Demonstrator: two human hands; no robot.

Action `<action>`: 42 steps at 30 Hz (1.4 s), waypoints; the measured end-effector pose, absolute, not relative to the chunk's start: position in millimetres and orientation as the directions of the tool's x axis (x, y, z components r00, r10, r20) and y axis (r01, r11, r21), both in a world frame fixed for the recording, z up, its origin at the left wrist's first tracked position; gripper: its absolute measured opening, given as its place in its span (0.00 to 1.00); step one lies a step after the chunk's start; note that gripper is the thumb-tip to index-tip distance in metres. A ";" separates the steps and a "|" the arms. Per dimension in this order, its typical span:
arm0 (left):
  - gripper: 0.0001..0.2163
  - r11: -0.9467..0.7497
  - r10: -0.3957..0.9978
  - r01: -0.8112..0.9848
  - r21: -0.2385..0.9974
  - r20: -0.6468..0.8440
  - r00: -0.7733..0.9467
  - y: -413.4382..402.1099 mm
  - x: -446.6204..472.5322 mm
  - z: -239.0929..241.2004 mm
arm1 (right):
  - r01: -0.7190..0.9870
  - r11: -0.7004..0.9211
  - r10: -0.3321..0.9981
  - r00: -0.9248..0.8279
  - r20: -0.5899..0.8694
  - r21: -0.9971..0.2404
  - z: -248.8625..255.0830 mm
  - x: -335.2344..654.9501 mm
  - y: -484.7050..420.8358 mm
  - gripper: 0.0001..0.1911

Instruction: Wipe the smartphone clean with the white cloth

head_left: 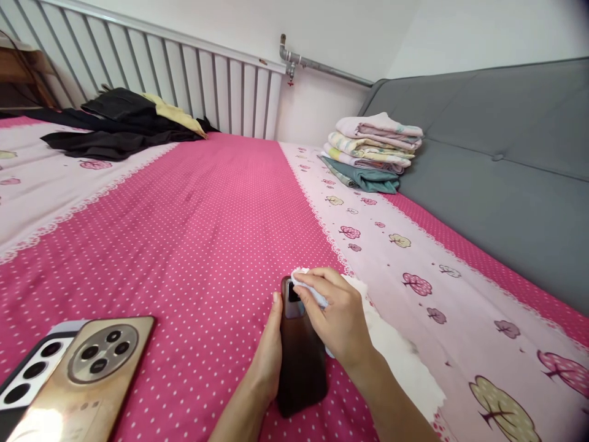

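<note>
At six o'clock, nearest me, my left hand [265, 359] holds a dark brown, rounded, rectangular phone [301, 365]. My thumb presses along its left edge; my other left fingers are out of sight beneath it, so I cannot tell how they lie. My right hand [343, 313] comes in from five o'clock, its fingers pinching a small crumpled white wad [301, 278] against the shiny camera block [293, 307] at the phone's top.

Between four and five o'clock, a thin white sheet with ragged edges [409, 356] runs past my right wrist. At eight o'clock, a glossy gold phone with a round lens plate [99, 374] overlaps a black-and-white phone with three round lenses [33, 371].

All this sits on a bed with a pink, white-dotted cover [216, 227] and pale tree-printed bands. Farther off, a stack of folded pastel and teal cloth [372, 147] rests at two o'clock beside a grey padded headboard [501, 141]. A loose heap of black clothes [124, 123] lies at ten, before a white ribbed radiator [207, 80]; a grey metal pipe [331, 69] crosses the wall at twelve.
</note>
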State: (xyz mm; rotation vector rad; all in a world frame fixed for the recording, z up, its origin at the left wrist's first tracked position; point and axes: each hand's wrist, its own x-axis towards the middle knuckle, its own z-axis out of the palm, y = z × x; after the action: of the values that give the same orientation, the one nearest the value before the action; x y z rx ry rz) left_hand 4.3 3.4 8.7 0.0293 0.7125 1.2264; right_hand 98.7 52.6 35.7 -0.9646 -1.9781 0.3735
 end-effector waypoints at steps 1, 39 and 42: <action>0.22 0.374 0.862 -0.844 0.385 -0.480 0.162 3.2 3.7 8.4 | 0.501 0.642 0.759 -0.312 0.571 -0.581 36.0 99.0 52.4 0.12; 0.22 0.242 0.856 -0.868 0.433 -0.517 -0.019 5.6 0.3 -1.6 | 0.329 0.693 0.697 -0.531 0.482 -0.641 34.9 88.6 39.9 0.12; 0.20 0.220 0.862 -0.848 0.481 -0.503 -0.061 5.2 2.5 -1.1 | 0.331 0.694 0.704 -0.499 0.506 -0.639 35.3 87.6 39.5 0.11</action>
State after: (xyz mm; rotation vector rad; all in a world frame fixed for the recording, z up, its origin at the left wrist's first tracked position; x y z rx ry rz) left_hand 2.5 5.2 -1.1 0.0203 0.8415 1.3987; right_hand 87.6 39.5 35.3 -0.7886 -2.1137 0.6031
